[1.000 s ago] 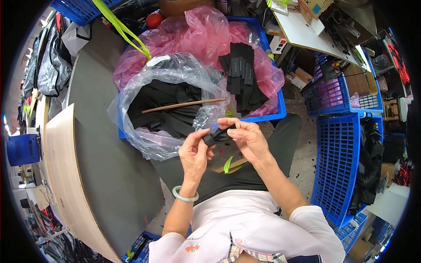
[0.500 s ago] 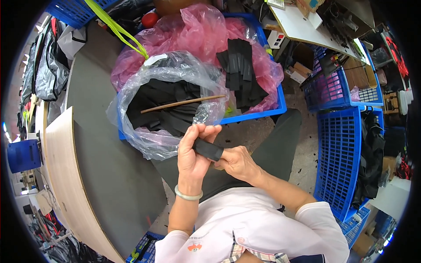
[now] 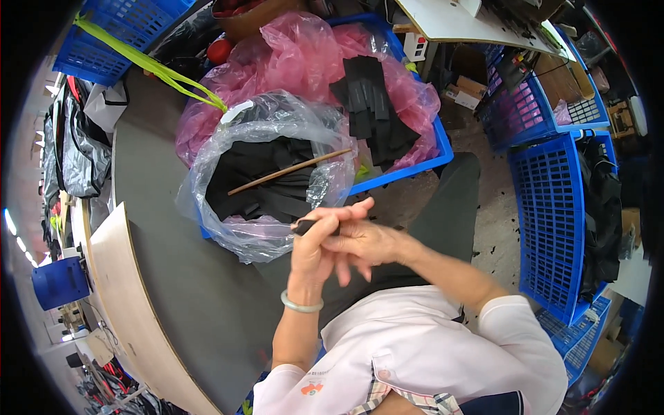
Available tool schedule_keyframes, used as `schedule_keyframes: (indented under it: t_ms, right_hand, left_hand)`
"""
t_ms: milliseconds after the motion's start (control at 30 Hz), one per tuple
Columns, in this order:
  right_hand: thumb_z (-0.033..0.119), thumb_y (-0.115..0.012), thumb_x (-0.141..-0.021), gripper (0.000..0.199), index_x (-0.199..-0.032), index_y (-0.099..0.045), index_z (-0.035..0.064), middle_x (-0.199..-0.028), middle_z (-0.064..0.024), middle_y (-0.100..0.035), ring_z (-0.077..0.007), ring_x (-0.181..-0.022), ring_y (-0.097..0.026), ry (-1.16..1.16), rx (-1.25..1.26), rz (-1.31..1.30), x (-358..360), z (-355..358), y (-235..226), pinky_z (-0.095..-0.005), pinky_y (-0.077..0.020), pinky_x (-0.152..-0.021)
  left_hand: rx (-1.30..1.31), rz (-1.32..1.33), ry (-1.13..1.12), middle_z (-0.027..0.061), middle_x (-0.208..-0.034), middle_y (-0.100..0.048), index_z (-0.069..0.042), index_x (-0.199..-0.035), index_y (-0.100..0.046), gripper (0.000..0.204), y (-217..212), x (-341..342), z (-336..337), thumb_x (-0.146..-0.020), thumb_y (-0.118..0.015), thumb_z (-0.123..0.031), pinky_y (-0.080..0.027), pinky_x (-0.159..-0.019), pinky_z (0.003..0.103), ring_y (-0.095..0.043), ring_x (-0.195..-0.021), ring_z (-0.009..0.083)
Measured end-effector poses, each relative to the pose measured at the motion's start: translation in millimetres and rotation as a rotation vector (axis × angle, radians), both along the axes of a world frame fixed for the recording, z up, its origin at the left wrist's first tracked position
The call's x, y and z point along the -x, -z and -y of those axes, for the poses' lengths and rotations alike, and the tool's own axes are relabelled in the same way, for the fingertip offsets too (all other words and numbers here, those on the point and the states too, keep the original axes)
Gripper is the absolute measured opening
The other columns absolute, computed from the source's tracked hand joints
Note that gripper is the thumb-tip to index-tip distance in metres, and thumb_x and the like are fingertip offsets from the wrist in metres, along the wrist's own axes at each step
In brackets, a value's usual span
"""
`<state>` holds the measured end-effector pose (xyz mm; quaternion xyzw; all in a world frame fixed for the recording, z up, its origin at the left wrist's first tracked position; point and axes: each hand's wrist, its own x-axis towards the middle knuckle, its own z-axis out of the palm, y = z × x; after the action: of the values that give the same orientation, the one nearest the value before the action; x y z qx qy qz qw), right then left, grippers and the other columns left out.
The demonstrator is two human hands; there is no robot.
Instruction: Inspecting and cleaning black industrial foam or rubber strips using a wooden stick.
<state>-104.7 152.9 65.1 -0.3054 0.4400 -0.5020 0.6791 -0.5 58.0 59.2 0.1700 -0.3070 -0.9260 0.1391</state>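
My left hand [image 3: 309, 257], with a pale bangle [image 3: 301, 302] at its wrist, is closed around a small black fabric piece [image 3: 304, 227], whose end pokes out beside the thumb. Across it lies my right hand [image 3: 377, 242], its fingers stretched and spread; the overlap hides part of the fabric. Beyond the hands stands a clear plastic bag [image 3: 207, 155], its mouth wide and full of black fabric strips [image 3: 259, 162]. A thin wooden stick [image 3: 290, 171] rests across them. More black strips [image 3: 377, 111] lie in a heap to the right, on pink plastic.
A blue crate [image 3: 443, 149] lined with pink plastic bags [image 3: 297, 48] holds the load. Stacked blue crates [image 3: 550, 228] stand at the right. A grey surface [image 3: 159, 207] with a wooden board [image 3: 131, 277] runs along the left. A yellow-green strap [image 3: 152, 66] reaches the bag.
The black piece, which showed lengthwise between both hands, is now mostly covered. My right hand has moved over the left and its fingers have spread. The view has shifted slightly.
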Motion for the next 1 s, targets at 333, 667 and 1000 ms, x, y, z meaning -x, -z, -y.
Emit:
schedule_keyframes:
  t_ms: [333, 667, 1000]
  right_hand:
    - [0.023, -0.058, -0.088, 0.025, -0.075, -0.063, 0.0024, -0.047, -0.0088, -0.053, -0.0221, -0.041, -0.055, 0.156, 0.082, -0.596, 0, -12, 31, -0.0342, -0.0434, -0.044]
    - [0.011, -0.067, -0.075, 0.008, -0.081, -0.068, 0.0058, -0.062, -0.0043, -0.058, -0.0169, -0.048, -0.056, 0.712, 0.507, -1.245, -22, -10, 47, -0.0277, -0.0449, -0.043]
    - [0.011, -0.063, -0.070, 0.053, -0.121, -0.053, 0.0217, -0.081, -0.0105, -0.064, -0.0344, -0.063, -0.062, 0.012, 0.136, -1.211, -17, -6, 49, -0.0436, -0.0471, -0.049]
  left_hand:
    - [-0.387, 0.243, -0.344, 0.0126, -0.079, -0.064, -0.011, -0.063, -0.047, 0.041, 20, 13, -9, -0.088, -0.058, -0.041, -0.043, -0.094, 0.046, -0.061, -0.097, 0.0304]
    - [-0.384, 0.241, -0.443, 0.0129, -0.083, -0.063, -0.010, -0.069, -0.047, 0.035, 11, 18, -12, -0.092, -0.053, -0.035, -0.046, -0.089, 0.042, -0.059, -0.100, 0.0330]
    - [-0.161, 0.299, -0.318, 0.0155, -0.065, -0.062, -0.008, -0.061, -0.051, 0.031, 17, 8, 2, -0.088, -0.056, -0.021, -0.038, -0.097, 0.043, -0.059, -0.101, 0.0412]
